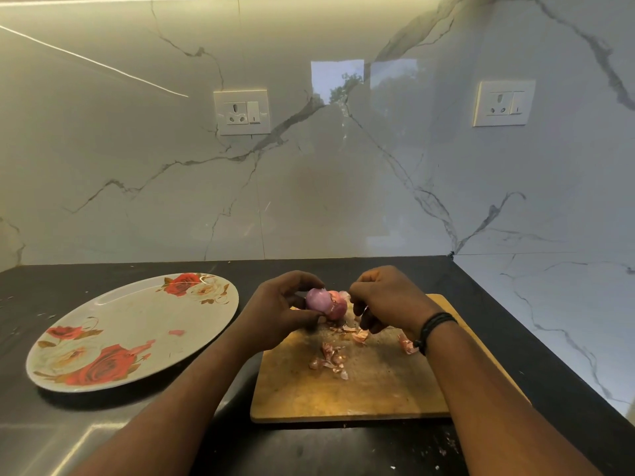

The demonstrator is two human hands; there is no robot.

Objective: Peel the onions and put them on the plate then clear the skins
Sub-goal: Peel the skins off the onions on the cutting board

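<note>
My left hand (278, 309) grips a small purple-pink onion (321, 301) above the far end of a wooden cutting board (360, 389). One side of the onion is bare and pale purple, the other still carries pink-red skin. My right hand (381, 298) pinches a flap of that skin at the onion's right side. Torn skins (331, 359) lie scattered on the board below my hands. A round plate (137, 333) printed with red roses lies to the left on the dark counter, holding a small pink scrap.
The black counter (309, 451) meets a marble wall close behind and on the right. Two wall sockets (241, 112) sit above. A few skin crumbs lie on the counter near the board's front right corner and left of the plate.
</note>
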